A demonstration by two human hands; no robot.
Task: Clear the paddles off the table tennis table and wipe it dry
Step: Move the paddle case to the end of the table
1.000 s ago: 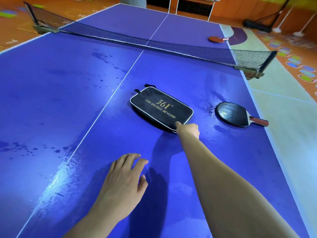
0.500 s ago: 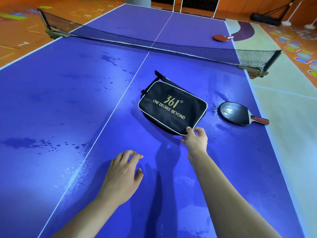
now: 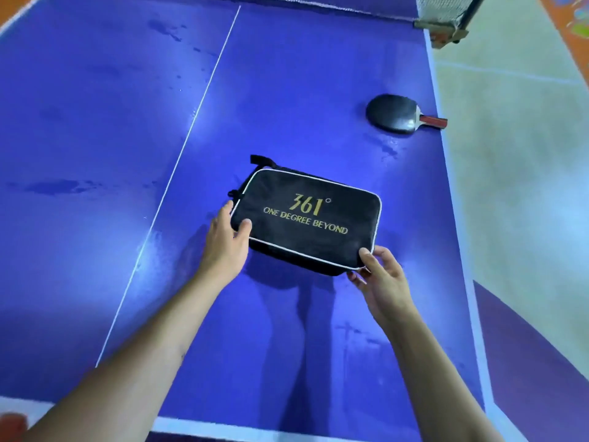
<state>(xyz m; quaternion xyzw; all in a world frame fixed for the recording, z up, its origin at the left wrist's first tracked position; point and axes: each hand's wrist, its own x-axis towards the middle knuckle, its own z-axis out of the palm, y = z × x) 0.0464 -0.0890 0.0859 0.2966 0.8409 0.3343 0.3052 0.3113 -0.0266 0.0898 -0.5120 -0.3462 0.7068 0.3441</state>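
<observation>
A black paddle case (image 3: 306,218) with white piping and gold "361°" lettering is held a little above the blue table tennis table (image 3: 95,122). My left hand (image 3: 226,244) grips its near left corner, thumb on top. My right hand (image 3: 379,275) pinches its near right corner. A black paddle with a red handle (image 3: 395,113) lies flat near the table's right edge, beyond the case. Wet patches and droplets show on the table surface.
The net post and clamp (image 3: 446,23) sit at the top right corner of the view. Pale floor (image 3: 526,154) runs along the table's right side. The white centre line (image 3: 191,122) crosses the table left of the case.
The case has been drawn toward me and lifted. My left hand left the table and took the case's left corner. The view has tilted down, so the net and far paddle are out of sight.
</observation>
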